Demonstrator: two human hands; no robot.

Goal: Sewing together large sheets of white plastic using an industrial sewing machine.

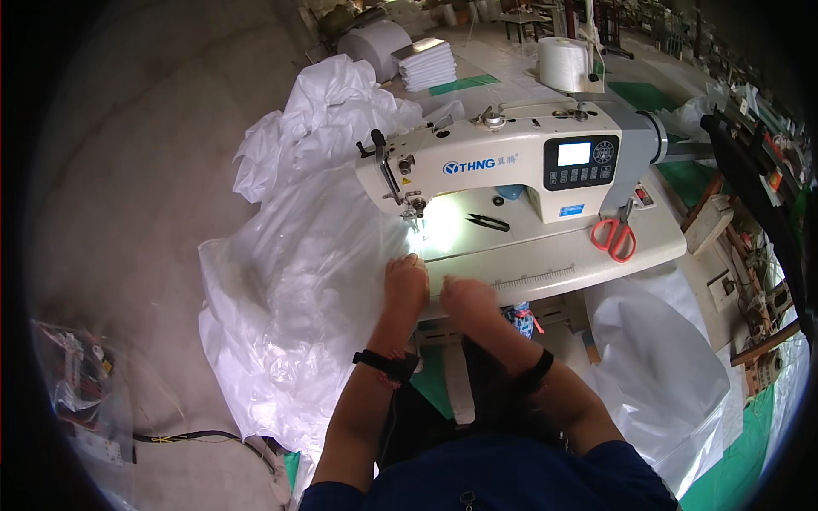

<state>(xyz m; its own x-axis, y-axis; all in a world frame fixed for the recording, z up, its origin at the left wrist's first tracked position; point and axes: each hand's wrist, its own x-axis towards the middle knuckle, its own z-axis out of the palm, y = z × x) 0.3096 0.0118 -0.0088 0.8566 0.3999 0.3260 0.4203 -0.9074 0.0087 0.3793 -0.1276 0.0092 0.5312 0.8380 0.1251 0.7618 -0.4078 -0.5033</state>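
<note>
A white sewing machine (503, 157) stands on its pale bed, its lamp lighting the needle area (417, 223) brightly. Just in front of the needle is my left hand (406, 285), its fingers bent and closed on the edge of a large white plastic sheet (298, 281). That sheet spreads to the left of the machine and hangs down. To the right, over the bed's front edge, my right hand (470, 300) is smeared by motion. Its fingers look drawn together, but what they hold, if anything, does not show.
Black thread snips (488, 222) and red-handled scissors (615, 234) lie on the machine bed. Behind stand a thread cone (563, 64), a folded white stack (424, 65) and a big roll (373, 49). More white sheeting (660, 358) hangs at the right.
</note>
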